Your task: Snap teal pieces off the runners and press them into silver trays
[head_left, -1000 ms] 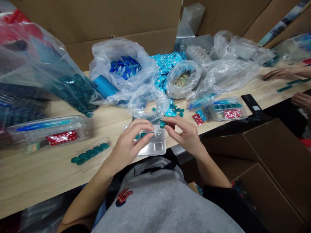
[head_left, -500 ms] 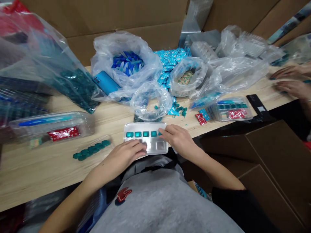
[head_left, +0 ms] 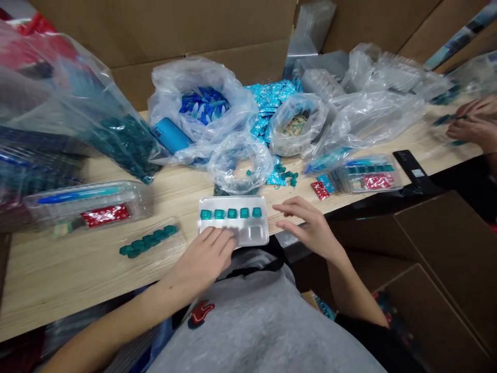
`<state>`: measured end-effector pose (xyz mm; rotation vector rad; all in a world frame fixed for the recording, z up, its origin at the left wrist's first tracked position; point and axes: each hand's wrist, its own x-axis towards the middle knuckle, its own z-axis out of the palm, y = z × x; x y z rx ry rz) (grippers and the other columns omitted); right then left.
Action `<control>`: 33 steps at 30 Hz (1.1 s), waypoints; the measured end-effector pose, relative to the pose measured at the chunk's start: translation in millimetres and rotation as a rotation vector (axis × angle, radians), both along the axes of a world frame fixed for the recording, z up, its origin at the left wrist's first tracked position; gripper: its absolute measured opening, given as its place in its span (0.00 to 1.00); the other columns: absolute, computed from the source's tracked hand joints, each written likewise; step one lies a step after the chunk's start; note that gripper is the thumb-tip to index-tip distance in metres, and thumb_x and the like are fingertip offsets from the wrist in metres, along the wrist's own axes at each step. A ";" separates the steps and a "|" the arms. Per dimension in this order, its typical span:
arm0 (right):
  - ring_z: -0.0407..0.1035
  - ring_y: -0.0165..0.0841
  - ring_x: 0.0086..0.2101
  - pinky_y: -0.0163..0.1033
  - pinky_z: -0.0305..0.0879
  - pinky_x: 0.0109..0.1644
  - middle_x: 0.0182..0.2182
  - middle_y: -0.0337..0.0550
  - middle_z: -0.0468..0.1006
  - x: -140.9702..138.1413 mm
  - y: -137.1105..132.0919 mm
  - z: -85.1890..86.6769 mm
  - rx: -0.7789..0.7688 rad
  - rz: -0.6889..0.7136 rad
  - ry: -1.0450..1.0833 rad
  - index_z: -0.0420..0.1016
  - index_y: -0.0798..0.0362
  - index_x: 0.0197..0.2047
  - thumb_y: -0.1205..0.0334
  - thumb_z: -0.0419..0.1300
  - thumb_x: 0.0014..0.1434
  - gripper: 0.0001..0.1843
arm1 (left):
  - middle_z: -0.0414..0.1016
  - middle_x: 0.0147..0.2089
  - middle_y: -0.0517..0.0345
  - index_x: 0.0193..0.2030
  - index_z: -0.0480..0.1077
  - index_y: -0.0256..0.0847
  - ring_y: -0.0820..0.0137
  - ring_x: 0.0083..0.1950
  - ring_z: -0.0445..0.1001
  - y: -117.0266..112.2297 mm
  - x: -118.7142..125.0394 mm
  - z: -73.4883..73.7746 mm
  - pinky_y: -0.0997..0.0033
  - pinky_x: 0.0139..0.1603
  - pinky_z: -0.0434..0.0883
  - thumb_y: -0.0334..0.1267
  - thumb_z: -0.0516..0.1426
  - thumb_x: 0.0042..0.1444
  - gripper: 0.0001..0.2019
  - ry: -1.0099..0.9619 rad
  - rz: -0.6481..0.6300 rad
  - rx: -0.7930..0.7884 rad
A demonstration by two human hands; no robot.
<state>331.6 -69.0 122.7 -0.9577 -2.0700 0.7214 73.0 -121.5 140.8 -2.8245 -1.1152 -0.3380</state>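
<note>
A clear plastic tray [head_left: 240, 239] lies near the table's front edge, with a row of teal square gems [head_left: 232, 213] in its upper slots. My left hand [head_left: 213, 249] is closed on the tray's near left side, fingers bent together and fingertips partly hidden. To the right of the tray, my right hand [head_left: 306, 223] hovers open and apart from it, thumb and fingers spread with nothing between them. Left of my left hand, several teal gems [head_left: 149, 241] lie in a row on another clear tray. Directly behind the tray stands a small open plastic bag [head_left: 240, 160].
Packed clear boxes stand left [head_left: 89, 204] and right [head_left: 373, 176]. Behind are a bag of blue pieces [head_left: 204, 103], blue packets [head_left: 267, 106] and a bag of beige pieces [head_left: 295, 124]. A black phone [head_left: 411, 166] lies right. Another person's hands [head_left: 476, 124] work at far right.
My right hand has drawn back to the right from the tray's last slot, where a teal gem now shows fully. My left hand stays on the tray. The other person's hands have shifted.
</note>
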 end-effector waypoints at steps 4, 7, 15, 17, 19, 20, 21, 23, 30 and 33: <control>0.70 0.28 0.31 0.33 0.70 0.35 0.30 0.39 0.74 -8.9 -14.1 1.3 -0.100 0.210 0.007 0.75 0.55 0.55 0.52 0.62 0.61 0.22 | 0.73 0.34 0.54 0.35 0.66 0.38 0.68 0.36 0.71 4.2 -10.4 19.1 0.68 0.39 0.69 0.24 0.50 0.61 0.08 -0.246 0.031 0.021; 0.71 0.28 0.30 0.33 0.70 0.34 0.31 0.43 0.77 -19.4 -18.9 -2.9 -0.075 0.143 0.024 0.78 0.55 0.47 0.59 0.59 0.65 0.11 | 0.76 0.38 0.51 0.37 0.66 0.38 0.65 0.40 0.74 7.3 -10.8 17.1 0.65 0.44 0.72 0.28 0.53 0.62 0.04 -0.286 0.017 0.049; 0.76 0.30 0.34 0.32 0.73 0.37 0.34 0.45 0.80 -17.7 -21.9 17.8 -0.079 0.292 0.054 0.78 0.53 0.45 0.67 0.60 0.63 0.07 | 0.80 0.49 0.47 0.53 0.71 0.33 0.64 0.51 0.77 -14.9 -6.8 -9.6 0.61 0.55 0.72 0.25 0.50 0.65 0.13 -0.198 0.027 0.285; 0.76 0.29 0.33 0.32 0.73 0.36 0.34 0.43 0.80 -15.3 -17.2 22.8 -0.106 0.300 0.047 0.77 0.50 0.49 0.68 0.62 0.62 0.12 | 0.81 0.47 0.52 0.52 0.72 0.37 0.66 0.51 0.77 -32.6 -16.8 -20.2 0.63 0.56 0.72 0.26 0.54 0.63 0.13 -0.252 0.115 0.350; 0.75 0.29 0.32 0.31 0.72 0.36 0.33 0.40 0.80 -17.1 -7.5 22.2 -0.055 0.239 0.041 0.76 0.47 0.51 0.70 0.62 0.61 0.16 | 0.82 0.46 0.57 0.53 0.71 0.43 0.68 0.51 0.77 -51.4 -35.2 -36.2 0.64 0.57 0.71 0.26 0.56 0.62 0.15 -0.259 0.282 0.387; 0.75 0.29 0.32 0.32 0.72 0.36 0.33 0.40 0.80 -20.3 -1.6 20.4 -0.009 0.199 0.035 0.75 0.47 0.52 0.71 0.62 0.61 0.17 | 0.82 0.46 0.57 0.54 0.71 0.46 0.68 0.51 0.77 -59.9 -47.4 -45.7 0.65 0.57 0.71 0.26 0.57 0.61 0.16 -0.243 0.380 0.386; 0.75 0.29 0.32 0.32 0.72 0.36 0.33 0.40 0.80 -24.9 4.4 18.0 0.040 0.162 0.023 0.76 0.47 0.51 0.72 0.62 0.60 0.17 | 0.81 0.46 0.56 0.55 0.71 0.47 0.67 0.50 0.77 -67.2 -61.0 -55.8 0.64 0.56 0.71 0.26 0.57 0.61 0.17 -0.224 0.468 0.380; 0.76 0.30 0.32 0.34 0.72 0.36 0.33 0.41 0.81 -36.8 14.7 13.9 0.128 0.121 -0.010 0.76 0.48 0.49 0.72 0.62 0.60 0.15 | 0.81 0.47 0.50 0.56 0.71 0.45 0.63 0.49 0.78 -76.7 -90.3 -76.5 0.60 0.53 0.71 0.25 0.55 0.62 0.18 -0.187 0.610 0.342; 0.76 0.32 0.30 0.35 0.71 0.31 0.32 0.43 0.81 -69.4 27.6 13.7 0.215 0.135 -0.096 0.77 0.49 0.47 0.71 0.60 0.62 0.12 | 0.80 0.48 0.44 0.52 0.75 0.43 0.59 0.49 0.77 -71.2 -150.4 -125.4 0.56 0.49 0.73 0.28 0.48 0.63 0.18 -0.153 0.746 0.041; 0.76 0.32 0.31 0.35 0.72 0.31 0.32 0.42 0.82 -71.3 30.7 11.9 0.210 0.107 -0.129 0.78 0.49 0.46 0.70 0.60 0.62 0.11 | 0.78 0.49 0.45 0.52 0.74 0.43 0.59 0.52 0.76 -67.7 -153.7 -129.0 0.55 0.53 0.73 0.35 0.51 0.64 0.14 -0.183 0.727 -0.057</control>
